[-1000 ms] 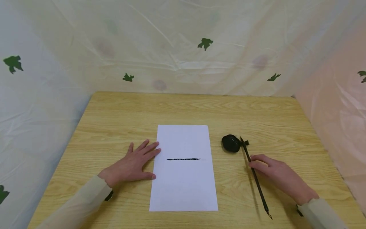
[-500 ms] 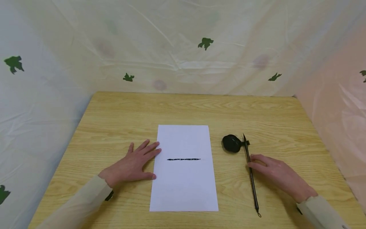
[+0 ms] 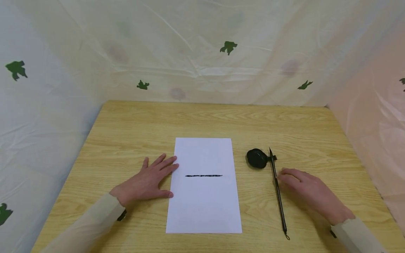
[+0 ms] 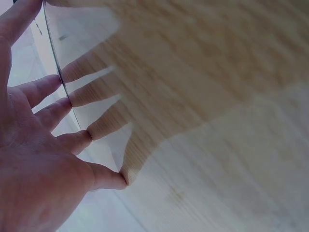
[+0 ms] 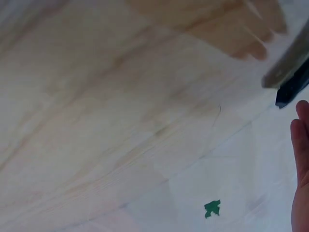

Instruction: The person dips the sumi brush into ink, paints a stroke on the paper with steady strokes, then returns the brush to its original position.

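Note:
A sheet of white paper [image 3: 204, 207] lies on the wooden table, with a black ink stroke [image 3: 204, 175] running across its middle. My left hand [image 3: 147, 184] rests spread at the paper's left side, fingertips and thumb on that edge. To the right, a dark writing brush [image 3: 280, 203] lies with its tip end on the small rest of a black ink dish [image 3: 257, 158]. My right hand [image 3: 311, 191] is just right of the brush shaft, fingers loosely bent and holding nothing. Whether a fingertip still grazes the shaft is hard to tell.
Pale sheeting [image 3: 196, 52] with green bird shapes hangs behind the table [image 3: 202, 119] and along both sides. In the right wrist view a dark block-like piece [image 5: 292, 89] shows near the fingers. The table surface reflects the left hand in the left wrist view.
The brush tail swung left and down until the shaft lay on the dish's rest. The right fingers then let go and drew slightly right. My left hand stays put.

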`<state>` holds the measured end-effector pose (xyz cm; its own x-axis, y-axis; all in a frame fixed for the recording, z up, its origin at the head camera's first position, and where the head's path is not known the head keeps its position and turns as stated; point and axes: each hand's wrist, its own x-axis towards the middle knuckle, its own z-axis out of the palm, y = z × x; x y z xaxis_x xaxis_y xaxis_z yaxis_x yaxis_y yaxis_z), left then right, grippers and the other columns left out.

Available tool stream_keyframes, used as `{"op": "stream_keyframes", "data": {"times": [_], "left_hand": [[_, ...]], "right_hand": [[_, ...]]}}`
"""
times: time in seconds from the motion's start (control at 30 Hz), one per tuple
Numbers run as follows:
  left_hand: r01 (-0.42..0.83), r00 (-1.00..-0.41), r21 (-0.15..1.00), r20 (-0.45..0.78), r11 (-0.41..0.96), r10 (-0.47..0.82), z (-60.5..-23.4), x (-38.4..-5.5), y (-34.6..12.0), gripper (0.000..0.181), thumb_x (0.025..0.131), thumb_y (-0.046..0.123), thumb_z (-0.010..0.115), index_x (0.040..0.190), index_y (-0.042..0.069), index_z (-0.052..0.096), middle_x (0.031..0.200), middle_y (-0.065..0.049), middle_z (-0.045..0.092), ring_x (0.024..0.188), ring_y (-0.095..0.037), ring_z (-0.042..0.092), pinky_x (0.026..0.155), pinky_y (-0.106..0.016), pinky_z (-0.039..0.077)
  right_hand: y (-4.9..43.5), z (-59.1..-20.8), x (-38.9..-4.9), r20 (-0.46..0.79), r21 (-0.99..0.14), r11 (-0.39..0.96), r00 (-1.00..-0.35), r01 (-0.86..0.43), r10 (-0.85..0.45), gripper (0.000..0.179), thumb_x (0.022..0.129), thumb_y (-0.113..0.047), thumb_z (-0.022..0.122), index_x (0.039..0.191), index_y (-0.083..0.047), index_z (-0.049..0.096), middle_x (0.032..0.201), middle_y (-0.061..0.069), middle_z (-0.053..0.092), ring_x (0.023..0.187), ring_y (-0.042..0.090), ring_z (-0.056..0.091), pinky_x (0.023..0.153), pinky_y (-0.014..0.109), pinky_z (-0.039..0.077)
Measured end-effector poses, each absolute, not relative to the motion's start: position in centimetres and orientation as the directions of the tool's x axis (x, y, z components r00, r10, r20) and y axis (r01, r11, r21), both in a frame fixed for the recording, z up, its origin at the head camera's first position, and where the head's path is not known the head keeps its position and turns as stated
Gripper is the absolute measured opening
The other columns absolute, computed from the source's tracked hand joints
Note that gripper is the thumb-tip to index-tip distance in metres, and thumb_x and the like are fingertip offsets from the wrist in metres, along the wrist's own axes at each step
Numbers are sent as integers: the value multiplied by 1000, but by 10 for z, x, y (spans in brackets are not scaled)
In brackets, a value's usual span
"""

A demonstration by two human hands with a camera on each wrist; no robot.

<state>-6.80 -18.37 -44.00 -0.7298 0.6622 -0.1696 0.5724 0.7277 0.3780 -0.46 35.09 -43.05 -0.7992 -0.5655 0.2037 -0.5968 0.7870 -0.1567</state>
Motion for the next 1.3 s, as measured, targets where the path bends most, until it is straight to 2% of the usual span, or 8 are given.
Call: {"op": "stream_keyframes", "data": {"times": [0.07, 0.1, 0.13, 0.27, 0.37, 0.4, 0.83, 1.3], "left_hand": [[572, -732, 375, -169, 730, 660, -440, -68, -183, 92, 87, 56, 78, 160, 13, 41, 170, -8, 28, 156, -42, 17, 109, -83, 12], [571, -732, 376, -170, 730, 660, -440, -68, -183, 92, 87, 56, 78, 159, 13, 41, 170, -8, 28, 156, -42, 17, 109, -83, 12], [569, -733, 377, -170, 731, 658, -439, -68, -183, 92, 87, 55, 78, 159, 13, 42, 170, -8, 28, 156, -43, 17, 109, -83, 12], [555, -739, 396, -170, 731, 652, -439, -67, -182, 93, 86, 55, 79, 159, 11, 41, 170, -7, 28, 156, -42, 16, 108, -84, 12], [544, -745, 401, -172, 737, 644, -439, -67, -181, 93, 85, 55, 80, 157, 10, 42, 170, -5, 27, 157, -39, 15, 108, -84, 12], [543, -747, 399, -174, 739, 642, -439, -67, -180, 93, 85, 56, 80, 157, 10, 43, 170, -4, 26, 157, -39, 15, 108, -83, 12], [555, -747, 382, -161, 739, 645, -440, -70, -179, 93, 83, 57, 82, 155, 11, 46, 172, -3, 23, 157, -38, 17, 109, -82, 15], [548, -742, 436, -143, 714, 655, -438, -71, -182, 87, 86, 64, 75, 152, 14, 51, 169, -4, 30, 156, -40, 18, 108, -83, 12]], "right_hand": [[351, -430, -8, 306, -158, 780, -781, -606, -545, 53, 113, -50, 29, 124, -22, 72, 129, -1, 69, 114, 19, 67, 93, 37, 49], [352, -431, -10, 397, -60, 748, -703, -661, -590, 55, 114, -46, 29, 121, -14, 73, 126, 8, 70, 108, 28, 69, 89, 43, 49], [352, -432, -12, 453, -43, 741, -674, -671, -584, 53, 113, -47, 35, 117, -12, 74, 122, 9, 71, 104, 29, 70, 87, 43, 50], [351, -432, -18, 585, -42, 729, -608, -684, -537, 53, 110, -48, 47, 111, -3, 75, 119, 17, 71, 100, 36, 68, 107, 33, 42], [351, -430, -20, 621, -78, 738, -612, -670, -490, 59, 108, -51, 48, 112, 2, 74, 119, 20, 71, 102, 40, 65, 119, 25, 27], [351, -430, -20, 630, -87, 741, -613, -666, -477, 59, 108, -51, 49, 112, 3, 74, 120, 21, 71, 103, 40, 65, 120, 25, 25], [351, -425, -21, 691, -138, 784, -626, -606, -362, 60, 106, -51, 54, 113, 4, 75, 118, 22, 72, 107, 37, 65, 119, 29, 30], [353, -426, -22, 731, -134, 782, -593, -609, -337, 60, 105, -51, 56, 111, 5, 75, 114, 24, 73, 108, 33, 66, 118, 30, 32]]}}
